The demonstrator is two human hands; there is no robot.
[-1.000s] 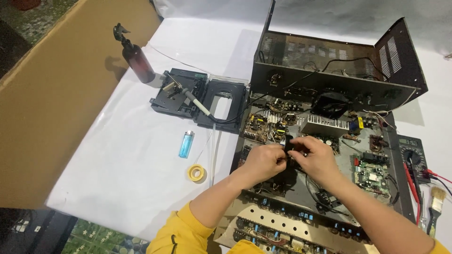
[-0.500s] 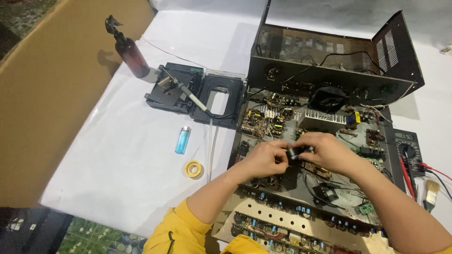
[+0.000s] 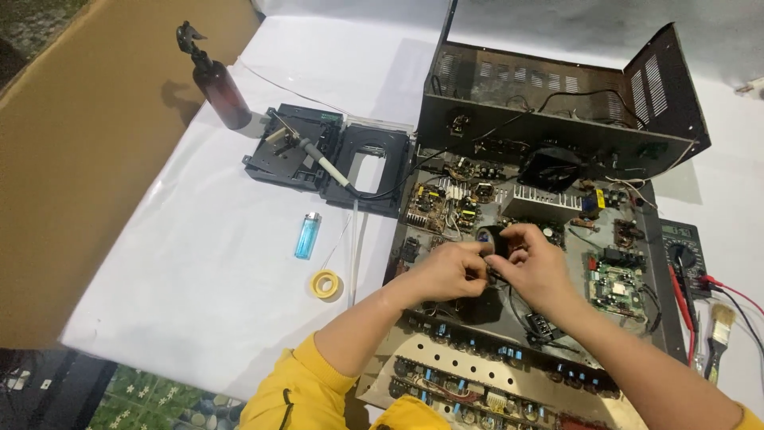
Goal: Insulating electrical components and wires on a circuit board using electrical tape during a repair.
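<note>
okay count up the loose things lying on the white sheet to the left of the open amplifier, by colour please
Amber: 1, spray bottle
Blue: 1, lighter
Yellow: 1, small tape roll
Black: 1, disc-drive tray with a soldering iron lying across it
Total: 4, plus the iron

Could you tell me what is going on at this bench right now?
A person in yellow sleeves works over an opened amplifier chassis. Both the left hand and right hand hold a roll of black tape above the circuit boards. On the white cloth lie a blue lighter, a yellow roll and a soldering iron.
</note>
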